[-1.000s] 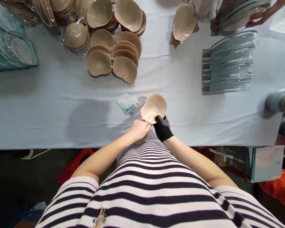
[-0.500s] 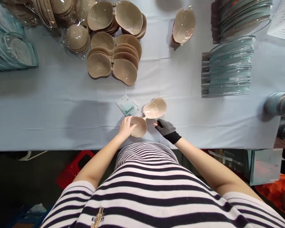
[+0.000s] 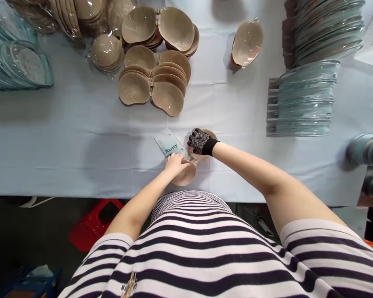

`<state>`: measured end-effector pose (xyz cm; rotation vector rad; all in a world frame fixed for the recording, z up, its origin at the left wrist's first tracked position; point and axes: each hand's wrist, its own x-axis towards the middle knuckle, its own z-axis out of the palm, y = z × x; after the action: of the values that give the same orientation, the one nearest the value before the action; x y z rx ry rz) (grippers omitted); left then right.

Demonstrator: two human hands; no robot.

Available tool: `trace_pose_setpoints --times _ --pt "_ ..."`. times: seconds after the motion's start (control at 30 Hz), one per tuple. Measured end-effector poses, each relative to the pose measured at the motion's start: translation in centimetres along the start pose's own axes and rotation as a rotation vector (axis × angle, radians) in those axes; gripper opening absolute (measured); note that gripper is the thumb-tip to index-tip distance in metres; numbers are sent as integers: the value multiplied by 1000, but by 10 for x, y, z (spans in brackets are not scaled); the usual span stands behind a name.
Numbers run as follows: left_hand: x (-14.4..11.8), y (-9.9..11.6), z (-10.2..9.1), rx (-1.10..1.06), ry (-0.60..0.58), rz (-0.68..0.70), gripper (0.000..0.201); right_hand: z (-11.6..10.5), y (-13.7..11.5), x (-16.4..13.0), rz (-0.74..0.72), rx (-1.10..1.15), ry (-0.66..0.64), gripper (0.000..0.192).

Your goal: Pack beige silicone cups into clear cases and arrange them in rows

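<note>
Head view: a beige cup pair (image 3: 186, 171) lies on the near strip of the blue table (image 3: 65, 136), right in front of the person. Left hand (image 3: 174, 163), bare, rests on the near cup with fingers flat and spread, pressing, not clamped on it. Right hand (image 3: 199, 141), in a black dotted glove, lies over the far cup (image 3: 211, 134), fingers curled down on its top; whether it pinches the rim cannot be told. A leaflet (image 3: 169, 144) lies just beside both hands, touching or nearly touching the left fingertips. Judged from this, doing the step well means keeping both cups flat and side by side, the centre clasp unstrained, and pressing evenly so the shells do not crease; the leaflet should stay free of the cups. Farther back sit stacked beige cups (image 3: 153, 82), well apart, with more bagged stacks (image 3: 105, 49) behind them. A single pair (image 3: 247, 39) stands alone, far right of centre. Clear trays (image 3: 301, 101) are stacked at right, teal trays (image 3: 17, 68) at far left. Nothing lies between the hands and the stacks; the leaflet is the one thing close enough to get in the way.
</note>
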<state>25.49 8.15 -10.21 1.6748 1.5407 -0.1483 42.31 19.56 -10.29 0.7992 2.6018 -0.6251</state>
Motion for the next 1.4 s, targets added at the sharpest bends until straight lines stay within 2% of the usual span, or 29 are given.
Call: trace_pose_setpoints --times 0.07,0.13,0.27,0.33,0.4,0.47,0.57,0.73,0.9,0.97,1.07,1.23,1.4 --pt "3 -2 0 -78 -48 8 29 5 2 -7 23 120 33 32" --pt "4 -4 -1 -195 -97 13 25 11 3 -14 87 195 3 33" --pt "-2 -4 -6 -379 -109 54 15 25 -3 -29 257 266 -194 23" --pt "-6 -4 -12 -421 -95 90 8 35 -9 -40 295 332 -293 20" --pt "-12 -3 -18 -452 -84 117 7 46 -16 -52 315 440 -330 22" --pt "-18 -1 -24 -505 -73 146 12 57 -23 -65 342 585 -269 31" --pt "-31 4 -35 -609 -42 142 13 61 -30 -83 378 836 -103 42" --pt "-56 21 -57 -637 -47 57 15 33 -39 -111 151 1276 115 42" --pt "-65 26 -77 -802 -258 34 25 1 -52 -132 198 1399 209 46" --pt "-65 27 -82 -867 -341 66 31 -7 -57 -138 191 1433 205 46" --pt "-67 30 -88 -851 -416 127 34 -19 -64 -143 156 1494 205 45" --pt "-72 40 -103 -703 -577 220 33 -34 -68 -146 137 1468 161 45" --pt "-77 55 -109 -453 -685 152 25 -40 -72 -139 -14 1190 55 38"
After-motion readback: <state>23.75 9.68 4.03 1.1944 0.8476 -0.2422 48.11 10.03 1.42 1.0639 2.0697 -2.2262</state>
